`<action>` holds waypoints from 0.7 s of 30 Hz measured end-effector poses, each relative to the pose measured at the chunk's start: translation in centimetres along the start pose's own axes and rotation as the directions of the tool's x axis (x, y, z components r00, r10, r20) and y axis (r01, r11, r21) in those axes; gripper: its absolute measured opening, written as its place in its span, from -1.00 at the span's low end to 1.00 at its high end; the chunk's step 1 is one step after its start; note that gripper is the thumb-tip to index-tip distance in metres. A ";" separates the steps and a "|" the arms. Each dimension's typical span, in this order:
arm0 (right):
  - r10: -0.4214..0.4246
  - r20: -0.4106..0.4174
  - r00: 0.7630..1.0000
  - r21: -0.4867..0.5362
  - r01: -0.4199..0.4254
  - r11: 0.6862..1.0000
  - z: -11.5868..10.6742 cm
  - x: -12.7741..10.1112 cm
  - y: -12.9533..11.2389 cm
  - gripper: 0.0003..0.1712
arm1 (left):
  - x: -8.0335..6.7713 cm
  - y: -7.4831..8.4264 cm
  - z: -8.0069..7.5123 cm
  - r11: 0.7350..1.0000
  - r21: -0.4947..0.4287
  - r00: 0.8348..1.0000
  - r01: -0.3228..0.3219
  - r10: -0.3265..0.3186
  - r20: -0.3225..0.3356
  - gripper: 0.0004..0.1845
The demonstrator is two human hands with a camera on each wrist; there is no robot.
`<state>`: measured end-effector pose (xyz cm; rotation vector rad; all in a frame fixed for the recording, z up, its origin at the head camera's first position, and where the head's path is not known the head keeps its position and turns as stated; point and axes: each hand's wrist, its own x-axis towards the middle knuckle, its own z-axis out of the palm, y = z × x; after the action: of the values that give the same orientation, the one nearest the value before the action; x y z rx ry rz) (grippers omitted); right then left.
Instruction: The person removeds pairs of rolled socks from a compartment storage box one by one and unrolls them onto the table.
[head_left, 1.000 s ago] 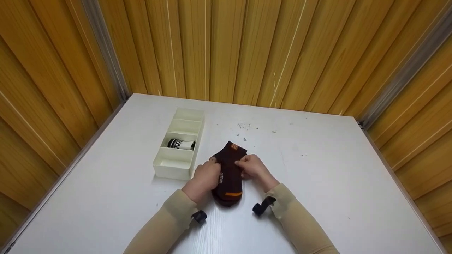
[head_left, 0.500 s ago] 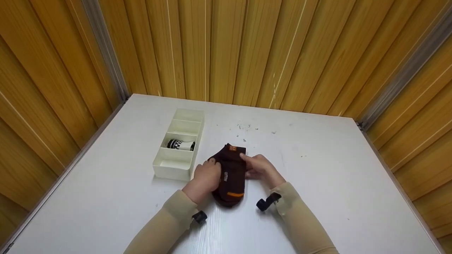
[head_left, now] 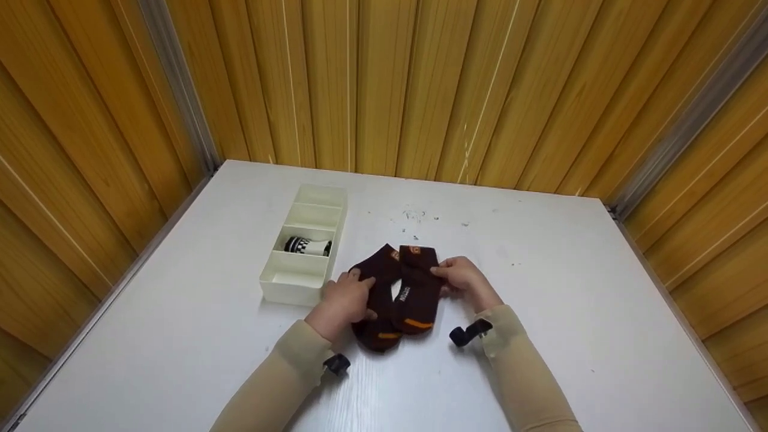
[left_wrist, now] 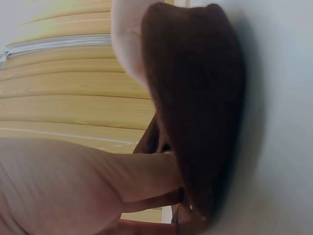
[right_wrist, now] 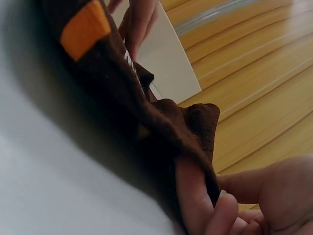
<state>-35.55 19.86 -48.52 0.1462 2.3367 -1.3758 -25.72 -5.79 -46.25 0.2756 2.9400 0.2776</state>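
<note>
Seems the pair-separating step: right hand [head_left: 468, 279] pinches one dark-maroon, orange-striped fabric sock [head_left: 420, 303], left hand [head_left: 345, 300] presses its matching sock [head_left: 381, 300], fingers spread; next likely needs alignment.

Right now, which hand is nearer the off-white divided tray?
Left. The left hand is beside the near end of the tray; the right hand is farther right, beyond the maroon socks.

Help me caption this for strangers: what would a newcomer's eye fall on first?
Two dark socks with orange marks stand out on the white table: the left hand rests on one, the right hand pinches the other's edge. Next, to their left, comes the pale tray with a black-and-white bundle in its second-nearest compartment.
</note>
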 end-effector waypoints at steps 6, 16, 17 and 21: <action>-0.053 0.076 0.996 -0.078 0.059 0.995 -2.4 -0.4 0.5 -0.84 | -0.1 0.0 -0.4 0.999 -0.025 0.999 0.025 -0.024 0.022 -0.17; -0.178 -0.061 0.982 -0.464 0.130 0.876 -2.4 -2.4 -1.5 -0.55 | 0.6 0.7 0.2 0.989 -0.066 0.977 -0.129 0.115 -0.180 -0.40; -0.241 -0.058 0.969 -0.498 0.182 0.848 -2.3 -2.5 -1.7 -0.51 | 0.7 0.7 0.3 0.988 -0.067 0.978 -0.140 0.127 -0.167 -0.40; -0.409 0.100 0.907 -0.498 0.402 0.769 -1.4 -2.5 -1.7 -0.45 | 1.1 0.3 1.0 0.985 -0.083 0.988 -0.149 0.144 -0.062 -0.32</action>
<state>-34.24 20.46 -45.53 -0.5441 2.7609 -0.8563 -26.57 -5.09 -47.30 0.4806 2.9566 0.4404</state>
